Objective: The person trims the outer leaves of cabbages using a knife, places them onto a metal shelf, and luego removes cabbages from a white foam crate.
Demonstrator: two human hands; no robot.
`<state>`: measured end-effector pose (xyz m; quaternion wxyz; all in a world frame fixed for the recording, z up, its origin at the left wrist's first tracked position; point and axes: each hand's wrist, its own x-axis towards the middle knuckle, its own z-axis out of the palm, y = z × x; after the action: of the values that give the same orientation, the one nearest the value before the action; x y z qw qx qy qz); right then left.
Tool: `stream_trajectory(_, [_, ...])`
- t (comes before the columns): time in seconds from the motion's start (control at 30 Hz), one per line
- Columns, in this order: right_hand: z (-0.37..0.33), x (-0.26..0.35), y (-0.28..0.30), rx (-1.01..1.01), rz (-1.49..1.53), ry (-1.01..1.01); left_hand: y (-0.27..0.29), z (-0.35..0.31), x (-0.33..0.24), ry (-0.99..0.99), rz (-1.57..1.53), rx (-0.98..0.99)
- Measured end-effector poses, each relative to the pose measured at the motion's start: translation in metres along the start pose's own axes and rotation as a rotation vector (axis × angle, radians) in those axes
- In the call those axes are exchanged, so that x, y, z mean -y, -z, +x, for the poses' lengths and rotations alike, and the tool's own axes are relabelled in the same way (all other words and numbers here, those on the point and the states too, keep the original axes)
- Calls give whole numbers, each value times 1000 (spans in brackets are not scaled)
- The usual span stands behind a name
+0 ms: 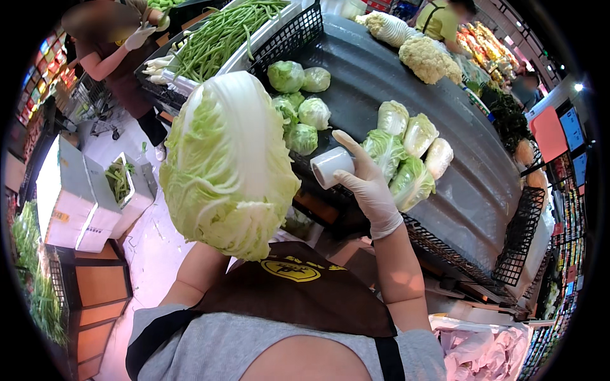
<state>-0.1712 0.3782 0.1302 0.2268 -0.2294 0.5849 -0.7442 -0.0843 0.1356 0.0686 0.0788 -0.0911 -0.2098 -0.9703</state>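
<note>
A large napa cabbage [229, 162], pale green with a broad white rib, is held up at the left in front of my chest. My left forearm [202, 274] runs up behind it, and the cabbage hides my left hand. My right hand [372, 197], in a whitish glove, grips a short white roll [332, 167] between thumb and fingers, over the front edge of the dark display table [470, 190]. Beyond that hand lie several small wrapped napa cabbages [406, 149]. Round wrapped lettuces [302, 108] sit farther left on the table.
Green beans [229, 38] fill a crate at the far left, beside a black plastic grid [286, 41]. Cauliflower [429, 60] lies at the back. White foam boxes [82, 197] stand at left. A gloved person [121, 70] stands far left; another person [438, 22] is at the back.
</note>
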Motion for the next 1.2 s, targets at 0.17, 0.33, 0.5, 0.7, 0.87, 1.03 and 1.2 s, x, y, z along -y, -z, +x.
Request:
stream_trajectory(0.17, [-3,-14,-11,228,-109,-129,-6,13,4,-18,-37,8])
stream_trajectory(0.33, [-7,-2,-30,371,-128,-325,-9,18,2,-39,-48,-2])
stream_trajectory(0.5, [-2,12,-66,218,22,-331,-10,23,1,-24,-35,-4])
stream_trajectory(0.7, [-7,-14,-68,27,-165,-25,-14,11,1,78,-153,96])
stream_trajectory(0.87, [-7,-42,-54,157,-970,356,-8,0,5,63,-150,74])
stream_trajectory(1.03, [-7,-106,-14,229,-950,-407,-8,11,3,36,-69,57])
stream_trajectory(1.2, [7,-119,26,85,-597,-562,-4,7,-17,21,60,47])
